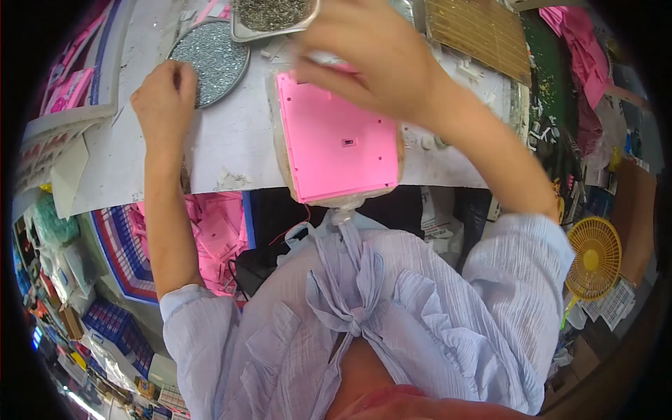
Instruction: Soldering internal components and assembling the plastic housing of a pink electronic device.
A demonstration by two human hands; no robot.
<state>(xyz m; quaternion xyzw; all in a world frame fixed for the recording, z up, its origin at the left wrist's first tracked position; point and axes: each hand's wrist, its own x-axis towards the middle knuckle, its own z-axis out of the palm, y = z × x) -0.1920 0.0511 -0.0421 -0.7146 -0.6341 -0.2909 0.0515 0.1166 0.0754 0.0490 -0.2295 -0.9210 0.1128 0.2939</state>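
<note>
My left hand (163, 101) rests at the near left rim of a round dark tray (246, 72). Its fingers are curled closed, and what they hold, if anything, is hidden. Small silvery metal pieces, perhaps screws, (213, 57) fill that tray. In front of me lies a flat pink plastic panel (343, 157) with small holes and a little slot, on a pad wrapped in clear film (281, 150). Above the panel's far edge my right hand (371, 52) is smeared by motion, so its grip is unclear. It partly covers a rectangular metal tray (240, 33) of small darker metal pieces.
A brown ridged board (479, 35) lies at the far right of the white table (227, 150). Below the table's left edge stands a blue and red basket (126, 259) of pink parts. A yellow fan (592, 257) is at the right. White scraps lie about the panel.
</note>
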